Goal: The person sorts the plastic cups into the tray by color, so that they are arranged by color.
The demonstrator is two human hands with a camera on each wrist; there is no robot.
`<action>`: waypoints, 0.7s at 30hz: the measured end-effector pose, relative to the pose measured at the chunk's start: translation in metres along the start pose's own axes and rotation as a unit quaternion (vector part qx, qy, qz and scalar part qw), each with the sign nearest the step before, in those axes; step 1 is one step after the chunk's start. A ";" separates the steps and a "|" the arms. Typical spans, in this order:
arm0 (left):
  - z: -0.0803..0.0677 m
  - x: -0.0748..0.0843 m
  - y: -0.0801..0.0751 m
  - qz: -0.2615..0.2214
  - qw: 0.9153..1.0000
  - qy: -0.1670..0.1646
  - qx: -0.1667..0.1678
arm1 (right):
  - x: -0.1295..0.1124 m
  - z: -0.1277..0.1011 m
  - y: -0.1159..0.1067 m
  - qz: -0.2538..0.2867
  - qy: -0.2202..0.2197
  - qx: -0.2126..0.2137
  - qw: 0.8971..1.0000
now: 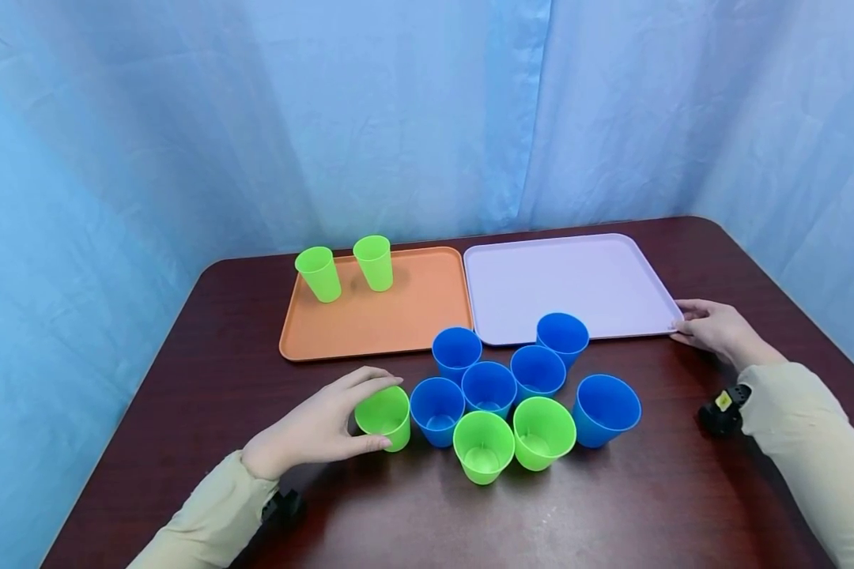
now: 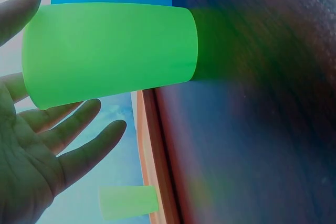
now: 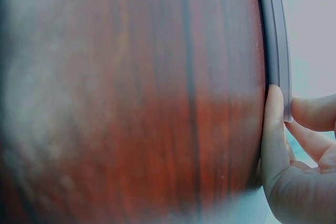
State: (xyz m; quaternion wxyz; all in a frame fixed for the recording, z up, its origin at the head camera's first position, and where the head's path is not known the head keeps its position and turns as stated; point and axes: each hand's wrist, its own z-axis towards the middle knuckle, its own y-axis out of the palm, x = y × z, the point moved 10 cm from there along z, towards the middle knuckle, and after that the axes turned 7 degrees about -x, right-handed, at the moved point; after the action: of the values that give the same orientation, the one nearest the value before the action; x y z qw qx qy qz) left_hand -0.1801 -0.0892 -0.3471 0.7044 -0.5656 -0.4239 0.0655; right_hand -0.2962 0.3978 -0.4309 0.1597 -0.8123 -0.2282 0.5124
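Note:
My left hand (image 1: 320, 419) reaches around a green cup (image 1: 386, 412) standing upright on the table. Its fingers are spread, with the thumb on the near side and the other fingers by the far rim. In the left wrist view that hand (image 2: 26, 156) has fairly straight fingers beside the cup (image 2: 110, 53); firm contact cannot be made out. The right hand (image 1: 722, 330) pinches the near right corner of a lilac tray (image 1: 569, 284). Thumb and fingers lie on opposite sides of the tray's rim (image 3: 275, 40) in the right wrist view.
Several blue cups (image 1: 437, 411) cluster right of the left hand, with two green cups (image 1: 484, 450) at their front. An orange tray (image 1: 384, 324) adjoins the lilac one and bears two green cups (image 1: 375, 265). Blue curtains (image 1: 398, 118) surround the dark table (image 1: 541, 521).

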 end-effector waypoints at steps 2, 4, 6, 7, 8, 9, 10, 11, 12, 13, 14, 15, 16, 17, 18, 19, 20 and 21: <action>0.000 0.000 0.000 0.003 1.000 0.000 0.001 | 0.000 0.000 0.000 -0.001 0.000 0.000 1.000; 0.000 0.000 0.001 0.005 1.000 -0.001 0.000 | 0.000 0.001 0.000 -0.003 0.000 0.000 1.000; 0.000 0.000 0.001 0.008 1.000 -0.003 0.000 | 0.000 0.001 0.000 -0.007 -0.001 0.000 1.000; 0.000 0.000 0.001 0.009 1.000 -0.002 0.000 | 0.000 0.001 0.000 -0.006 -0.001 0.002 1.000; 0.000 0.000 0.002 0.010 1.000 -0.002 0.001 | -0.001 0.000 0.000 -0.007 -0.002 0.001 1.000; 0.000 0.000 0.002 0.008 1.000 -0.002 0.001 | -0.001 0.000 0.000 -0.007 -0.002 0.002 1.000; 0.000 0.000 0.002 0.008 1.000 -0.001 0.003 | -0.001 0.000 0.000 -0.006 -0.002 0.002 1.000; 0.000 0.000 0.002 0.007 1.000 0.000 0.005 | -0.001 0.000 0.000 -0.006 -0.003 0.002 1.000; 0.000 0.000 0.002 0.005 1.000 0.002 0.007 | -0.001 0.000 0.000 -0.006 -0.003 0.003 1.000; 0.000 0.001 0.001 0.004 1.000 0.004 0.008 | -0.001 0.000 0.001 -0.005 -0.004 0.002 1.000; -0.001 0.001 0.001 0.002 1.000 0.005 0.010 | -0.001 0.000 0.001 -0.006 -0.005 0.002 1.000; -0.001 0.001 0.001 0.000 1.000 0.006 0.011 | -0.001 0.000 0.000 -0.006 -0.005 0.002 1.000; -0.001 0.001 0.001 -0.003 1.000 0.007 0.013 | -0.001 0.000 0.000 -0.006 -0.005 0.003 1.000; -0.001 0.001 0.001 -0.006 1.000 0.008 0.014 | -0.001 0.000 0.000 -0.007 -0.006 0.002 1.000; -0.001 0.000 0.000 -0.008 1.000 0.009 0.015 | -0.002 0.000 0.000 -0.006 -0.007 0.002 1.000; -0.001 0.000 0.000 -0.010 1.000 0.010 0.017 | -0.001 0.000 0.000 -0.005 -0.007 0.002 1.000; -0.002 0.000 -0.001 -0.011 1.000 0.012 0.020 | -0.001 0.000 0.000 -0.005 -0.007 0.002 1.000; -0.002 0.000 -0.002 -0.012 1.000 0.015 0.023 | -0.001 0.000 0.000 -0.004 -0.007 0.002 1.000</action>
State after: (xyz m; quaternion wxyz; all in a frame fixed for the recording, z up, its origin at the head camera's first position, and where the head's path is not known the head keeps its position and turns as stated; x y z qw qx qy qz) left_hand -0.1795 -0.0914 -0.3457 0.7245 -0.5447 -0.4184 0.0582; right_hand -0.2968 0.3972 -0.4301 0.1615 -0.8073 -0.2320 0.5181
